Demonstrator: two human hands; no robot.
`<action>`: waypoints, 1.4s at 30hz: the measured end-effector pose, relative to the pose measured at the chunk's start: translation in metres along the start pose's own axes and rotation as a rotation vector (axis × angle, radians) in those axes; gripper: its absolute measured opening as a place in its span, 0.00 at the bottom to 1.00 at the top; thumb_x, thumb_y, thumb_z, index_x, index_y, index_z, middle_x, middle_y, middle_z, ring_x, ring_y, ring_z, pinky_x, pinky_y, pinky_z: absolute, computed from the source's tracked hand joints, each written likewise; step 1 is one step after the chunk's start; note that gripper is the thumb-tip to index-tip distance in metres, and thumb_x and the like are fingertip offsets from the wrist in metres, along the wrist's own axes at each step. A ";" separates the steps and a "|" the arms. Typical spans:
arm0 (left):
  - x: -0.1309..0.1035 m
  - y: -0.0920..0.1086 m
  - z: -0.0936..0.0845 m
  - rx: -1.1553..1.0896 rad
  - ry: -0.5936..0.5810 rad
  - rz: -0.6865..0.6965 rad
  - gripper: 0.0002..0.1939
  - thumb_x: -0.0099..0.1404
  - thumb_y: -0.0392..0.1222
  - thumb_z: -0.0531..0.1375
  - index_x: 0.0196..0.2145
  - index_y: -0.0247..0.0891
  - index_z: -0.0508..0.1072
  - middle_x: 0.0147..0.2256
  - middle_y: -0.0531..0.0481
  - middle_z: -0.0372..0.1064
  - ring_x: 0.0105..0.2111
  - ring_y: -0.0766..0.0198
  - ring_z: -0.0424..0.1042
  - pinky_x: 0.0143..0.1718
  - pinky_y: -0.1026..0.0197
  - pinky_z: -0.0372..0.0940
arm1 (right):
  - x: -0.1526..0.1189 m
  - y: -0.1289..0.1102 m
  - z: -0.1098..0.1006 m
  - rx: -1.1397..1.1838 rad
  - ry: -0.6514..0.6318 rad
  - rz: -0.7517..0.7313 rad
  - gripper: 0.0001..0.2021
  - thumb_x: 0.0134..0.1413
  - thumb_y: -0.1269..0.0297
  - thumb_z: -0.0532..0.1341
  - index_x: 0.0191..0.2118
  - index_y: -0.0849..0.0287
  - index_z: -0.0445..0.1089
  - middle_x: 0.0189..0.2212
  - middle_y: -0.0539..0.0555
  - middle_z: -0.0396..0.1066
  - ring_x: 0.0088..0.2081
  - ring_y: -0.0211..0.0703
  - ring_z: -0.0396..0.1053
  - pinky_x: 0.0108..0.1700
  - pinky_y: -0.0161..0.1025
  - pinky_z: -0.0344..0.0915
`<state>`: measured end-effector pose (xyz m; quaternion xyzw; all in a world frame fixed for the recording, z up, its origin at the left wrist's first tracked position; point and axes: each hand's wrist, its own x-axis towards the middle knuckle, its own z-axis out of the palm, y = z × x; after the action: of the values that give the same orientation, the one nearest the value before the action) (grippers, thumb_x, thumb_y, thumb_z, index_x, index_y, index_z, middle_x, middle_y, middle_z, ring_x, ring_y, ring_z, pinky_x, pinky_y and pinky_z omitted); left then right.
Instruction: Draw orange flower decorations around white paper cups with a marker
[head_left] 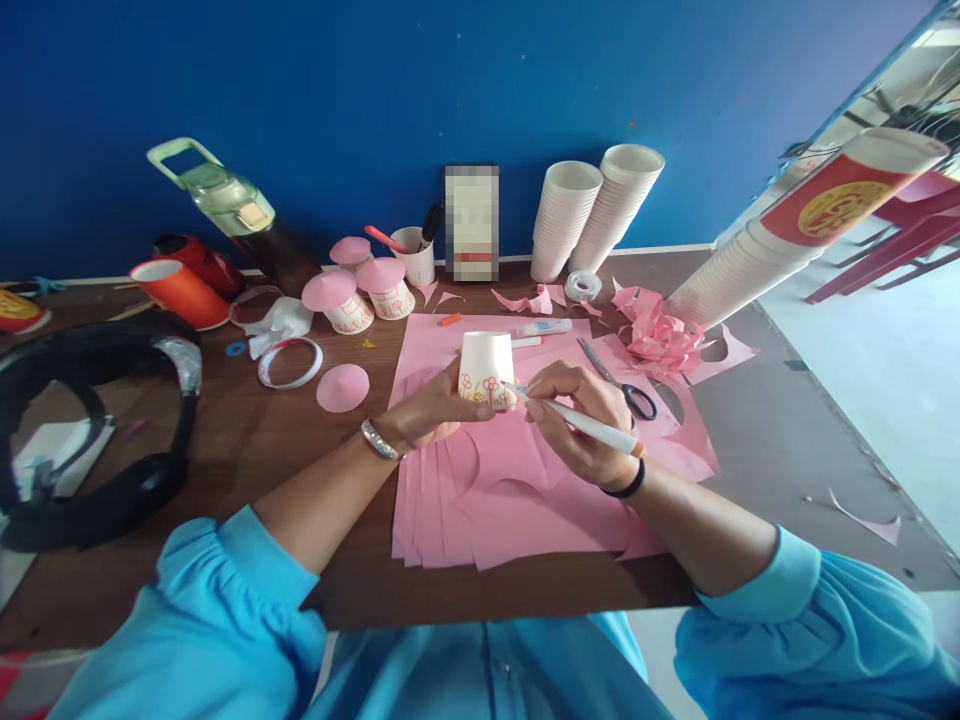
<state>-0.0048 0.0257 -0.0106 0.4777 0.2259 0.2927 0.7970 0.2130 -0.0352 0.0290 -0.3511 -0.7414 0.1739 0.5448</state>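
Observation:
In my left hand (442, 405) is a small white paper cup (487, 356), held upside down, with orange flowers and grass drawn around its lower part. My right hand (589, 415) grips a white marker pen (589, 427) whose tip meets or nearly meets the drawn flowers; the exact contact cannot be made out. Beneath both hands lie stacked pink paper sheets (442, 520), some with curved cuts. Black-handled scissors (615, 375) rest on the paper right of my right hand. A glue stick (544, 327) and an orange marker cap (450, 320) lie behind the cup.
Several decorated cups with pink cone tops (330, 290) stand at the back left, near a loose pink cone (343, 388). Tall cup stacks (566, 220) stand by the wall. Crumpled pink scraps (660, 335) lie right. A black headband-like device (176, 450) and a bottle (240, 215) occupy the left.

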 end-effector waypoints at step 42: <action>0.000 0.008 0.010 -0.001 0.003 -0.007 0.29 0.56 0.42 0.79 0.53 0.41 0.75 0.49 0.44 0.80 0.55 0.50 0.77 0.55 0.50 0.70 | -0.002 0.003 0.003 -0.143 -0.024 -0.131 0.06 0.65 0.73 0.61 0.40 0.53 0.70 0.30 0.49 0.77 0.29 0.40 0.77 0.31 0.35 0.71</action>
<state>-0.0005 0.0221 0.0015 0.4762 0.2286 0.2907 0.7978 0.2113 -0.0339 0.0250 -0.3375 -0.7798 0.0888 0.5197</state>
